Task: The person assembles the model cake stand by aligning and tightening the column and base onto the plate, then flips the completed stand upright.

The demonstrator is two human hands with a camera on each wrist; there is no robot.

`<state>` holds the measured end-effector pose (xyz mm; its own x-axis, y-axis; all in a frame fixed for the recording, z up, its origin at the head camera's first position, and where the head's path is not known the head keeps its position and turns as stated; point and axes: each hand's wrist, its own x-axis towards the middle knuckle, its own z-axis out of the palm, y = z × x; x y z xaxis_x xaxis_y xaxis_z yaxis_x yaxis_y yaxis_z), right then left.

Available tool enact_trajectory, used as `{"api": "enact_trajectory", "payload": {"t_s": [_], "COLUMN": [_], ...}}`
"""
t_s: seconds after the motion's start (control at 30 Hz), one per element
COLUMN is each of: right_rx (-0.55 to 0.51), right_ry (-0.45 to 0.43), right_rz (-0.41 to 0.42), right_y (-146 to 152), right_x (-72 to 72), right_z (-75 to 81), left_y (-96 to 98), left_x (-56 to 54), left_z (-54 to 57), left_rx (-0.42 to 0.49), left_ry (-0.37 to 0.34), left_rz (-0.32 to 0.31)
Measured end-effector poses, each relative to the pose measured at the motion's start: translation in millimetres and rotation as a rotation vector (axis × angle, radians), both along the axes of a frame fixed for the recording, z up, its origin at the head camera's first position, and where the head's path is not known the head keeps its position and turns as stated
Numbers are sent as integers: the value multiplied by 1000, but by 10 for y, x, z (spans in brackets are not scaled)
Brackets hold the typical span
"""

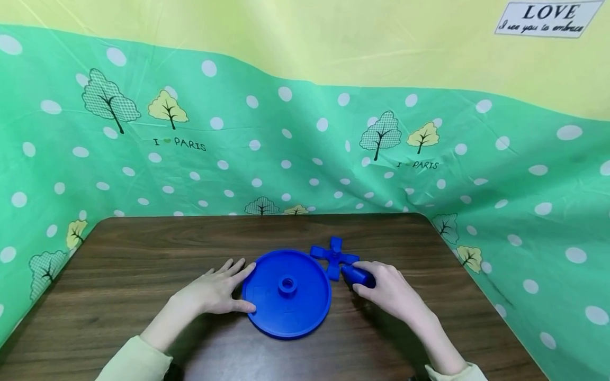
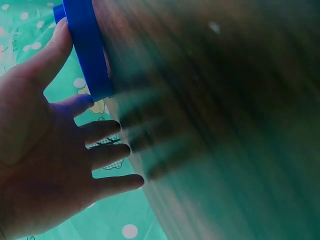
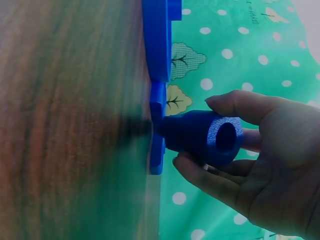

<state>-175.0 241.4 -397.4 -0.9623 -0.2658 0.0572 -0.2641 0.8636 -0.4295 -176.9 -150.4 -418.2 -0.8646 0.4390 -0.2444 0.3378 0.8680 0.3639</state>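
A round blue disc (image 1: 305,312) with a raised rim and a hollow hub in its centre lies on the table. My left hand (image 1: 216,291) has its fingers spread, with thumb and index finger at the disc's left rim. In the left wrist view the thumb lies against the disc's edge (image 2: 87,50). Between thumb and fingers, my right hand (image 1: 388,288) holds a blue tapered piece (image 3: 197,131) with a round hole in its wide end. The narrow end points at a flat blue four-armed cross (image 1: 335,257), just right of the disc.
The dark wood-grain table (image 1: 157,254) has rounded far corners. Behind it and at both sides hangs a green and yellow curtain (image 1: 286,127) with white dots and printed trees.
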Motion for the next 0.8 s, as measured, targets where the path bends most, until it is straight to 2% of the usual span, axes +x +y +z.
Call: {"api": "enact_trajectory", "payload": {"t_s": [0.2,0.33,0.57,0.8], "right_rx": [-70,-109,-163,-220], "right_ry": [5,44,113,120], "right_rz": [-30,-38,-65,-73], "right_y": [-15,-47,-86,-101], "right_x": [-9,-9,-3,24], "right_z": [67,101,166,205], "left_y": [-2,-7,7,35], "left_x": [10,21,63,118], "left_z": [-20,-23,-9,-15], "left_rx": [36,46,39,76], "left_ry": [-41,-61,-69,-76], "left_rz": [26,35,67,91]}}
